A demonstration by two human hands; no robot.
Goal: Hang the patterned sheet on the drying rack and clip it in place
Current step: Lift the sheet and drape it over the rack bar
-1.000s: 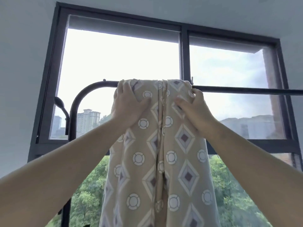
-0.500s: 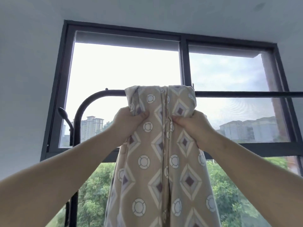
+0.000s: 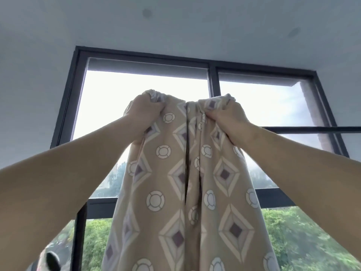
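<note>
**Two hands hold the sheet up high by the window**

The patterned sheet (image 3: 187, 182) is soft tan cloth. It has pointy diamond shapes with dark purple middles, and round white rings between them. It is bunched and wrinkly at the top and hangs down long and loose, with a deep fold running down its middle.

The left hand (image 3: 143, 112) has its grip squeezed tight on the top left corner of the sheet. The right hand (image 3: 227, 116) has its grip squeezed tight on the top right part. Both bare arms reach up from the bottom corners.

The sheet is held up in front of the window (image 3: 212, 79). The window has a dark, straight frame with a bright sky behind the glass and fuzzy green trees low down. A thin dark bar of the drying rack (image 3: 312, 129) pokes out to the right of the sheet, just below the right hand. The top of the sheet is above that bar. I cannot tell if the sheet touches the bar, since the cloth hides it.

Above the window is a smooth, pale ceiling (image 3: 175, 22). There is open room to the left and right of the sheet.
</note>
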